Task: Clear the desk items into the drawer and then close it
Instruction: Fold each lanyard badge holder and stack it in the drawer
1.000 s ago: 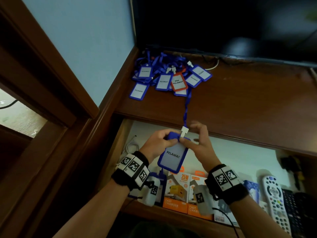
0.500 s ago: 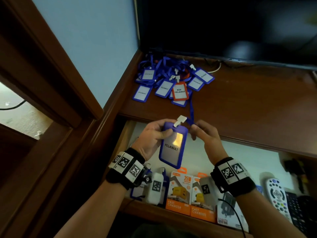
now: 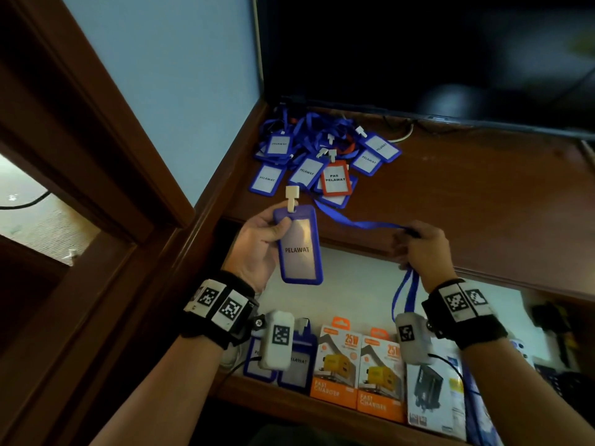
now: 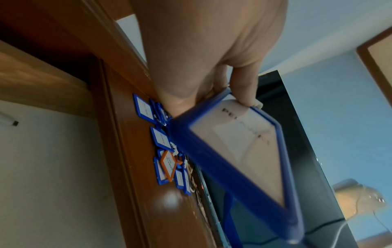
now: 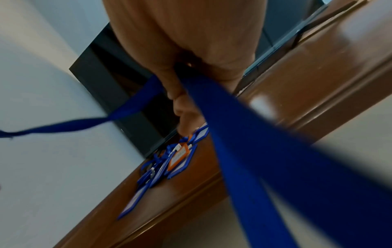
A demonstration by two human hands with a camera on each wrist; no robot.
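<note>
My left hand (image 3: 260, 249) grips a blue badge holder (image 3: 299, 244) marked PELAWAT, upright above the open drawer (image 3: 354, 284); its white clip (image 3: 292, 196) points up. In the left wrist view the thumb (image 4: 244, 83) presses the holder (image 4: 237, 142) near its top. My right hand (image 3: 421, 249) holds the blue lanyard (image 3: 360, 223); one end runs toward the pile, and a loop hangs below the fist. The strap (image 5: 244, 134) passes through the fist in the right wrist view. A pile of blue badges (image 3: 309, 156) with one orange-framed badge (image 3: 335, 179) lies on the desk's back left corner.
The drawer holds two blue badge holders (image 3: 296, 371), two orange charger boxes (image 3: 357, 371), a dark charger pack (image 3: 431, 391) and a remote at the far right. A dark screen (image 3: 418, 53) stands behind the wooden desk (image 3: 483, 194). A wall and wooden frame close the left side.
The hands have parted: my left hand keeps the badge holder and raised it a little, while my right hand moved right, drawing the lanyard out sideways away from the holder.
</note>
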